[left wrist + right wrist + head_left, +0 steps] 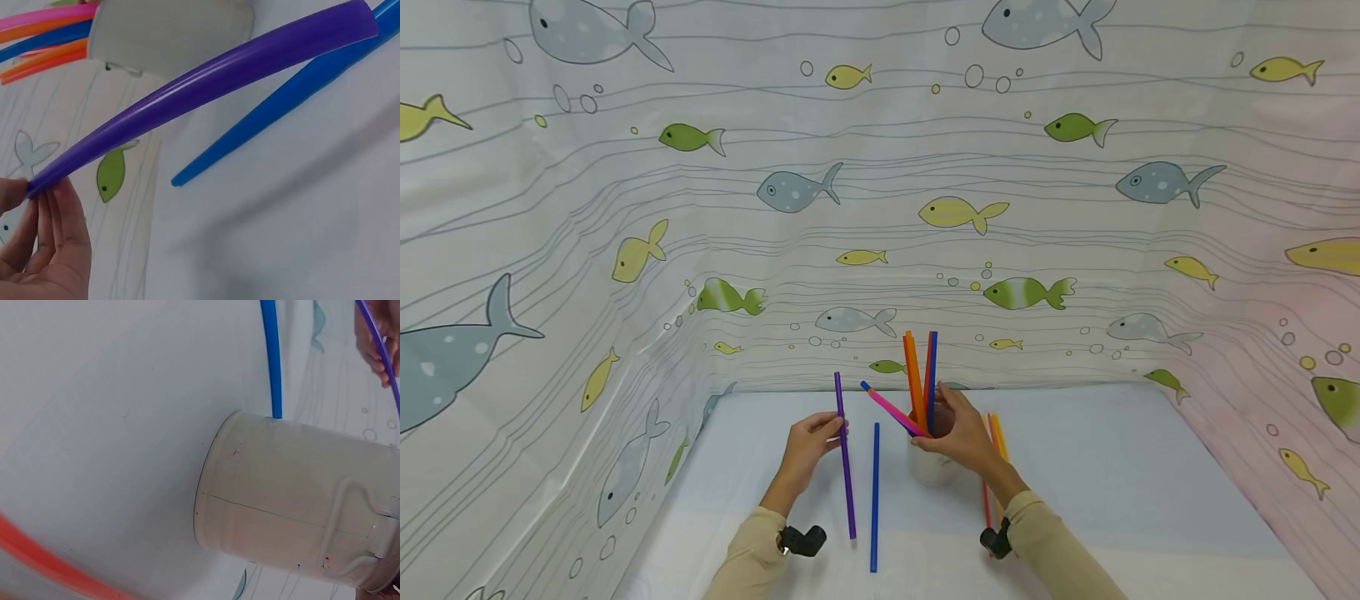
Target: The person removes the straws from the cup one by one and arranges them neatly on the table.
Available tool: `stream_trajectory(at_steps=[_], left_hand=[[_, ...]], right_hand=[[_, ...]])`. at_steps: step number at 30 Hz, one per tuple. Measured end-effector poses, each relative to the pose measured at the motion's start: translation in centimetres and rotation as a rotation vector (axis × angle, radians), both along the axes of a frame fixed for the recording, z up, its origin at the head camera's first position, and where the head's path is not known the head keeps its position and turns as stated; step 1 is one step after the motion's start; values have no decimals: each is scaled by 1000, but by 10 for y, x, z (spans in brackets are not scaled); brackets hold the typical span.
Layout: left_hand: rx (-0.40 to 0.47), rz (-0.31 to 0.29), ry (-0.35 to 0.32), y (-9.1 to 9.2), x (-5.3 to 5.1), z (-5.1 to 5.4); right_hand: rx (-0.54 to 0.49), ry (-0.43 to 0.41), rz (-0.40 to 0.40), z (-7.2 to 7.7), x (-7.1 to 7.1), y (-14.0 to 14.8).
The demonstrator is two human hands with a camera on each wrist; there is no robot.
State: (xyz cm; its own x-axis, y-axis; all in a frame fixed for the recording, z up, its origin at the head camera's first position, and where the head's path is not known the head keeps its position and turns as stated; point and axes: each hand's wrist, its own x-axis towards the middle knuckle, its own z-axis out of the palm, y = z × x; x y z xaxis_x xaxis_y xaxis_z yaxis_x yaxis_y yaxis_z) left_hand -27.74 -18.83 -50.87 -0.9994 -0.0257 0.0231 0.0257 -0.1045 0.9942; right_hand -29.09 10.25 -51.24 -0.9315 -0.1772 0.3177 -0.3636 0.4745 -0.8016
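Note:
My left hand pinches a purple plastic straw near its upper end, between thumb and fingertips. The straw slants down above the table. My right hand grips the rim of a whitish cup, thumb at the front and fingers round the far side. Several straws stand in the cup: orange ones, a blue one, red ones, and a pink one leaning left. The right wrist view shows the cup's side and wire fittings; most of that hand is hidden there.
A loose blue straw lies on the white table between the left hand and the cup. Red and yellow straws lie partly under the right forearm. Fish-patterned cloth surrounds the table at the back and sides.

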Motion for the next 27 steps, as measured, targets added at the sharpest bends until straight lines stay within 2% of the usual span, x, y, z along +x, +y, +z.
stream_trajectory(at_steps=[7,12,27], left_hand=[[-74,-28,-44,3,2,-7],[-124,-47,-66,4,4,-16],[-162,-100,-99,7,7,-41]], right_hand=[[8,-9,-3,1,-1,0],[5,-5,-4,0,-2,0],[-5,-14,-8,0,-2,1]])
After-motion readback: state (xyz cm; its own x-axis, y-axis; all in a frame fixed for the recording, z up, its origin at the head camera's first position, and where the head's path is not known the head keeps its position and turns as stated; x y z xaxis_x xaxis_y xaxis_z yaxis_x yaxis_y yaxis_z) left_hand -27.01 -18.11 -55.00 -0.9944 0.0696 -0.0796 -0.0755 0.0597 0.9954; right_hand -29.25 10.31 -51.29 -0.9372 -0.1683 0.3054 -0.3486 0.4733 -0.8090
